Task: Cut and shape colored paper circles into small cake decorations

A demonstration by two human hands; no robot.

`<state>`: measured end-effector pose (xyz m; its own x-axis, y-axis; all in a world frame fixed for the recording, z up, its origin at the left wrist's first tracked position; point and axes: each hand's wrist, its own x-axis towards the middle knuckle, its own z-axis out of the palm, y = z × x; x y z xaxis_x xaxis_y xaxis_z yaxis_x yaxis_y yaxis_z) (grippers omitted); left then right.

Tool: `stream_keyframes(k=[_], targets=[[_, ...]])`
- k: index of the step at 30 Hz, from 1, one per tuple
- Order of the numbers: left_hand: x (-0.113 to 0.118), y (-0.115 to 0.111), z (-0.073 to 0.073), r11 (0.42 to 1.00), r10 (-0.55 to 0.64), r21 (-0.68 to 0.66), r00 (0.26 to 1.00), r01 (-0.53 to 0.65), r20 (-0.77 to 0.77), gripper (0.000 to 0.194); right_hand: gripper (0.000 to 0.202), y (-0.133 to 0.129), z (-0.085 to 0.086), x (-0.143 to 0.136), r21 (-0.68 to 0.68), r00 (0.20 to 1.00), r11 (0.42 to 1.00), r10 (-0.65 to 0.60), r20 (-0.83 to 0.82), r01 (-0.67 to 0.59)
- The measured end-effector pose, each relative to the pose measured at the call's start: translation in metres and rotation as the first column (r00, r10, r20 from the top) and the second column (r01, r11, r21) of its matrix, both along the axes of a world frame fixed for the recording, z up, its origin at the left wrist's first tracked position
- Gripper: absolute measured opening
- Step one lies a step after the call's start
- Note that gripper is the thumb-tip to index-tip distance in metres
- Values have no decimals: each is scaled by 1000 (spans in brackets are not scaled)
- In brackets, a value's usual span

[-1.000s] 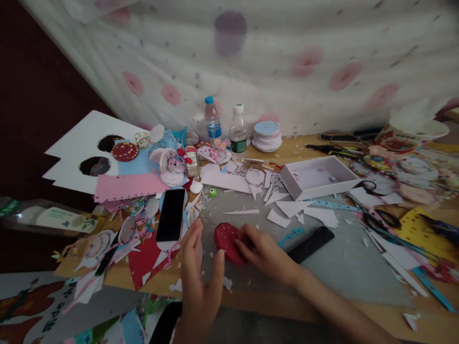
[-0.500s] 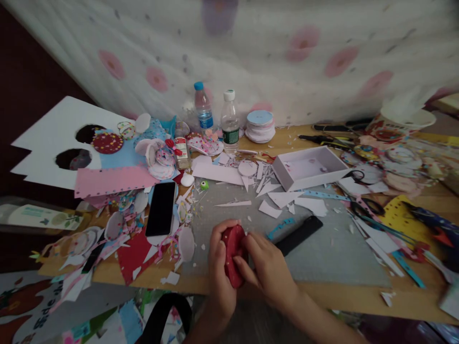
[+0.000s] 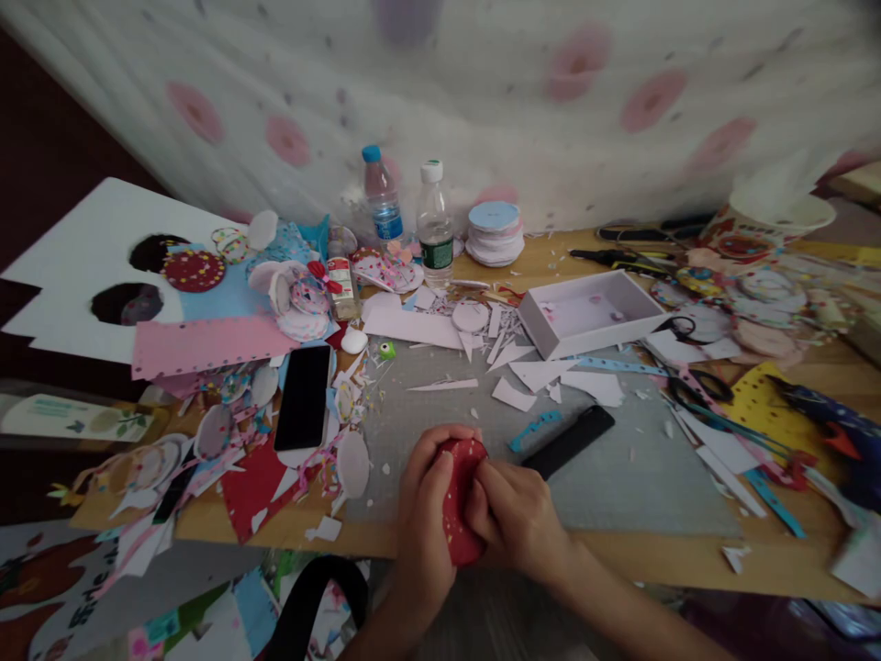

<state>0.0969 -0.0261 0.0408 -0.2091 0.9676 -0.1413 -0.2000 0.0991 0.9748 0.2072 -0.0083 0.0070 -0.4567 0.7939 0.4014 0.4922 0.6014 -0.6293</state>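
Red dotted disc (image 3: 457,516) is up at the surface's (image 3: 681,556) near edge, left hand (image 3: 423,509) cupping one side, right hand (image 3: 519,519) pinching the other, probably just so it won't slip.

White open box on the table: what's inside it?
Inside the white box, a few small pinkish spots show at the bottom, too small to identify as scraps or print. Its near wall hides the strip just behind it.
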Motion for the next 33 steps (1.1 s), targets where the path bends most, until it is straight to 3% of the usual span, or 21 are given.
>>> stream_keyframes(k=[3,6,9,12,16,19,21,24,28,33], targets=[[-5,5,-5,998,57,40,994,-54,-88,22,24,8,5,11,-81,999,996,40,18,-38],[-18,13,-16,983,182,74,966,-170,-185,22,16,19,4,45,-134,987,987,108,121,-92],[-30,20,-31,958,285,92,933,-270,-220,24,41,23,-5,86,-66,932,997,68,355,-48],[-33,22,-47,950,312,106,916,-294,-253,25,46,20,-17,113,-33,883,999,32,468,-19],[-29,21,-60,936,349,150,893,-318,-283,26,38,20,-29,127,45,878,999,-25,478,4],[-28,19,-64,913,397,218,872,-344,-287,26,28,21,-32,127,152,857,988,-112,503,40],[-27,18,-66,903,414,251,863,-348,-290,26,31,16,-30,120,120,884,989,-136,446,91],[-24,14,-67,896,421,289,853,-337,-310,28,34,0,-19,100,-101,959,983,-122,256,152],[-19,9,-70,873,439,388,823,-296,-361,32,43,-25,0,70,-392,991,920,48,121,3],[-20,7,-75,851,436,468,818,-239,-374,34,59,-43,20,58,-459,989,884,132,62,-89]])
